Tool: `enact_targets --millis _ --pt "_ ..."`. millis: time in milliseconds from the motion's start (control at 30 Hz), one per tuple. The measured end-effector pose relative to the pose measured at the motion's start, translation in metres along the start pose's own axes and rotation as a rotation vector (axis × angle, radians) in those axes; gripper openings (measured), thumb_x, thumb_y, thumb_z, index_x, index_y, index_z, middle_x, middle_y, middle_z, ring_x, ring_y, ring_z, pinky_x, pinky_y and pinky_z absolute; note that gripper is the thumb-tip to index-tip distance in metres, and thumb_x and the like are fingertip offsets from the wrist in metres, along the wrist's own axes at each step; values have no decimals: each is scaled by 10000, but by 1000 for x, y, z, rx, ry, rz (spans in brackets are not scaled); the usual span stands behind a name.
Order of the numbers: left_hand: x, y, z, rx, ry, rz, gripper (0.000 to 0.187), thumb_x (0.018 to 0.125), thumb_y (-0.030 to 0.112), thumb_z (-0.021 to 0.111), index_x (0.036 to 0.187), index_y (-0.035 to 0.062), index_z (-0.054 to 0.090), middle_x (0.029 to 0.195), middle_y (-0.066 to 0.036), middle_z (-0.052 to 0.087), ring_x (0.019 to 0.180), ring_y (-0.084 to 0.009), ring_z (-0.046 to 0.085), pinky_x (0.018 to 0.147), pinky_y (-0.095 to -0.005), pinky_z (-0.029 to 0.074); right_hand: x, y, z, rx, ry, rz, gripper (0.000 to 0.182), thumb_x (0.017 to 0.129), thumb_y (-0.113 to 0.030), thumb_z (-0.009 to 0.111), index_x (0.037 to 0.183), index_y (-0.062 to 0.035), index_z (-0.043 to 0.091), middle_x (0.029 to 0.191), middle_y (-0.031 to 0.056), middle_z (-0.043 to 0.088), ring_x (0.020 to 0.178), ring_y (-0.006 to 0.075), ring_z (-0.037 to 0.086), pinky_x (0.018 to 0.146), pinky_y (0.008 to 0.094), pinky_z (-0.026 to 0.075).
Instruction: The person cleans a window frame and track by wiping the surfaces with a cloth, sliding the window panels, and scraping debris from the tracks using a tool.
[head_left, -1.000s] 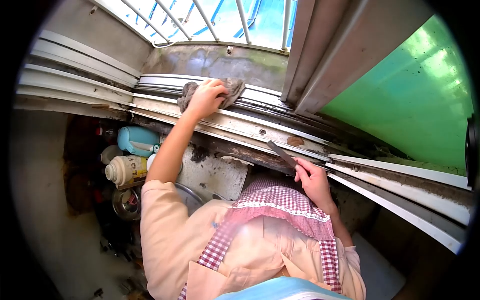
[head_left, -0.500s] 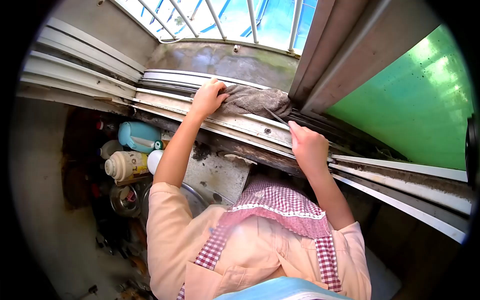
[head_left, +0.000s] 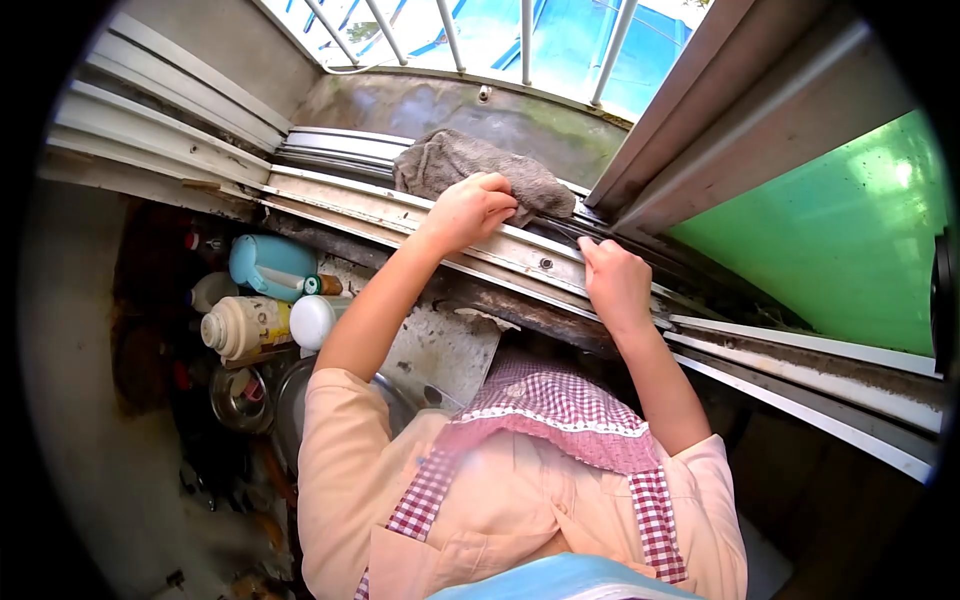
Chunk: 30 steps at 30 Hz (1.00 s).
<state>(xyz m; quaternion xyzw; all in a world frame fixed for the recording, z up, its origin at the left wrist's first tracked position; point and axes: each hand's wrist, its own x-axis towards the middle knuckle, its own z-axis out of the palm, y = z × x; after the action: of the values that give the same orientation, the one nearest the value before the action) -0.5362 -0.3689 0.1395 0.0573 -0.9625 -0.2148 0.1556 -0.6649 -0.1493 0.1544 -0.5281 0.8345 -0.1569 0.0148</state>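
A crumpled grey-brown cloth (head_left: 470, 165) lies along the sliding-window track (head_left: 350, 200). My left hand (head_left: 472, 212) is closed with its fingertips pinching the cloth's near edge. To the right, my right hand (head_left: 615, 285) is closed around a thin, dark, pointed tool (head_left: 566, 234), its handle hidden in the fist. The tool's narrow end reaches left into the track grooves, close to the right end of the cloth. Dark dirt shows in the grooves beneath the window frame's upright (head_left: 690, 120).
White bars (head_left: 450, 35) stand beyond the concrete ledge (head_left: 400, 105). A green-tinted pane (head_left: 830, 240) is at right. Below left are a light-blue jug (head_left: 272, 265), a cream bottle (head_left: 240, 328), a round white item (head_left: 314, 322) and a metal basin (head_left: 390, 400).
My left hand has moved right along the cloth to its near edge. The cloth is bunched higher and farther left. My right hand stays at the track with the tool, its tip lower in the grooves.
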Motion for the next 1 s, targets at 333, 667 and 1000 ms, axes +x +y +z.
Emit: enact_targets --millis 333,667,1000 --pt "4 11 20 292 35 -232 218 730 225 732 858 59 671 912 -56 591 865 -261 600 726 -352 497 -13 2 -15 124 44 107 191 833 -145 599 1010 -163 668 701 88 599 633 306 618 559 415 491" --pt "46 -58 -30 -574 380 -404 198 928 178 560 857 -3 593 679 -73 530 648 -104 458 605 -287 415 13 -9 -2 394 94 98 157 844 -185 611 962 -118 690 740 126 652 686 313 637 626 403 498" --pt "75 -24 -128 579 -192 -41 346 754 277 740 1006 70 624 909 -93 653 860 -276 628 726 -386 481 98 -50 18 754 329 196 160 845 -156 609 950 -61 683 819 190 653 770 375 627 688 415 500"
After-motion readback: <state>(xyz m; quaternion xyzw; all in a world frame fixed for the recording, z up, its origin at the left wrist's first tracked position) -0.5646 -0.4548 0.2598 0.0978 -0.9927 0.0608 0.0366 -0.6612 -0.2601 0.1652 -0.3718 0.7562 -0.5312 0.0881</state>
